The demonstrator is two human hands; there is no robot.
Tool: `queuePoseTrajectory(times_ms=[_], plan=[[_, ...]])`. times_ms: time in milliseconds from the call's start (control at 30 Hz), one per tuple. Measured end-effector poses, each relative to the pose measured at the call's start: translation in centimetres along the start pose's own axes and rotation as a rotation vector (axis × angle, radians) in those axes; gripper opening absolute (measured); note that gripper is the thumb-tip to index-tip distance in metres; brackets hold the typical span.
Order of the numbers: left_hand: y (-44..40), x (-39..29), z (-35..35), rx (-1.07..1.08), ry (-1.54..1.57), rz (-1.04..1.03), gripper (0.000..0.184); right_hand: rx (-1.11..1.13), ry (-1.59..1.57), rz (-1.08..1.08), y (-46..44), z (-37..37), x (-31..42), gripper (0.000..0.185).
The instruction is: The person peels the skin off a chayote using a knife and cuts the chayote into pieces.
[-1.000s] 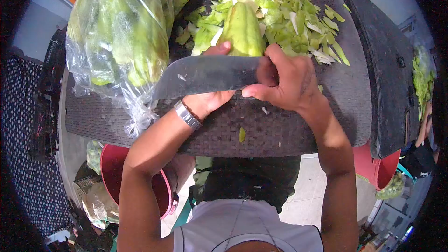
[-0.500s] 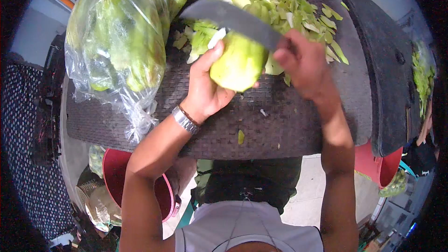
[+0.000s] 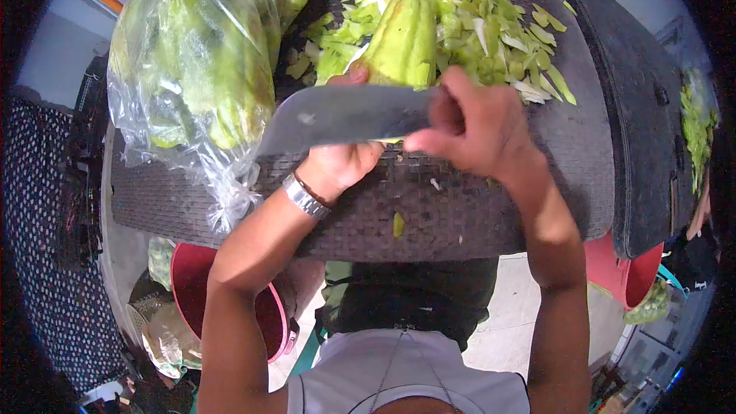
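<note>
My left hand (image 3: 341, 165) holds a pale green, ridged, pear-shaped fruit, which looks like a chayote (image 3: 402, 38), from below and the left. My right hand (image 3: 483, 123) is closed around the handle of a broad-bladed knife (image 3: 345, 116). The blade lies across the view in front of the chayote's near end and hides it, along with part of my left fingers. Whether the edge touches the fruit I cannot tell. Green and white peelings (image 3: 491, 38) are heaped behind the chayote and to its right.
A tied clear plastic bag (image 3: 218, 146) of green fruits stands at the left on the dark woven-patterned table (image 3: 506, 215). A dark upright panel (image 3: 636, 115) stands along the right. Red buckets (image 3: 280, 322) are below the table on both sides.
The knife has come down toward me from over the top of the chayote to its near end, blade now nearly level. The chayote's top shows now. My left hand stays in place.
</note>
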State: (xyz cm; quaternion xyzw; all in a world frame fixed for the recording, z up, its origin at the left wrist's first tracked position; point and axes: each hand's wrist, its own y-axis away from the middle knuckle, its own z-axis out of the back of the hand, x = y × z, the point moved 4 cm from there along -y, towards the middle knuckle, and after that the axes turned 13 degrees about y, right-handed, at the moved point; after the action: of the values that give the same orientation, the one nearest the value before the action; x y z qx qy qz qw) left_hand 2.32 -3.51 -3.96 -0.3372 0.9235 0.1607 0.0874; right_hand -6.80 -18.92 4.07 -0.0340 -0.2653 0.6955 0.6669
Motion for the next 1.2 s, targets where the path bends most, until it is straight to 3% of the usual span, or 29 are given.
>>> queuePoseTrajectory(times_ms=[33, 100, 233, 367, 433, 467, 567, 600, 700, 800, 900, 1067, 1167, 1200], plan=[[1.1, -0.2, -0.6, 0.246, 0.104, 0.038, 0.064, -0.009, 0.055, -0.044, -0.3, 0.4, -1.3, 0.065], [0.8, -0.9, -2.0, 0.229, -0.206, -0.001, 0.069, -0.070, 0.128, -0.193, -0.9, 0.9, -5.5, 0.064], [1.6, -0.3, -3.5, 0.287, -0.129, 0.047, 0.074, -0.159, 0.106, -0.401, -1.2, 2.9, -9.2, 0.064], [1.3, -0.2, -2.6, 0.318, -0.116, 0.101, 0.066, -0.008, -0.053, -0.221, -0.8, 1.5, -3.1, 0.065], [1.3, 0.1, -1.4, 0.286, 0.080, 0.080, 0.064, 0.034, -0.068, -0.090, -0.2, 0.7, -0.4, 0.063], [0.9, 0.2, -0.7, 0.053, -0.091, -0.071, 0.058, 0.054, -0.073, -0.024, -0.2, 0.5, 0.3, 0.062], [0.8, -0.1, -1.0, 0.228, -0.028, 0.036, 0.054, -0.013, 0.018, 0.033, 0.1, 0.0, 0.4, 0.062], [0.9, 0.0, -0.9, 0.121, -0.154, -0.032, 0.061, -0.014, 0.013, 0.021, 0.1, 0.1, 0.2, 0.062], [0.9, 0.2, -0.6, 0.352, 0.038, 0.107, 0.065, -0.042, 0.006, 0.016, 0.2, 0.2, -0.4, 0.061], [0.9, -0.1, -0.4, 0.166, -0.241, 0.113, 0.072, -0.092, 0.048, 0.031, -0.5, 0.3, -3.0, 0.062], [0.9, 0.0, -3.0, 0.198, -0.297, 0.025, 0.070, -0.106, 0.128, -0.050, -0.9, 0.9, -6.0, 0.067], [0.8, -0.3, -1.7, 0.146, -0.189, 0.085, 0.074, -0.074, 0.113, -0.075, -0.9, 0.7, -5.4, 0.067], [1.4, 0.0, -1.0, 0.187, 0.060, 0.157, 0.077, -0.095, 0.109, 0.064, -0.7, 0.8, -2.7, 0.066], [1.4, 0.3, -0.7, 0.104, -0.001, 0.165, 0.075, -0.123, 0.123, 0.060, -0.7, 0.6, -3.1, 0.066]])
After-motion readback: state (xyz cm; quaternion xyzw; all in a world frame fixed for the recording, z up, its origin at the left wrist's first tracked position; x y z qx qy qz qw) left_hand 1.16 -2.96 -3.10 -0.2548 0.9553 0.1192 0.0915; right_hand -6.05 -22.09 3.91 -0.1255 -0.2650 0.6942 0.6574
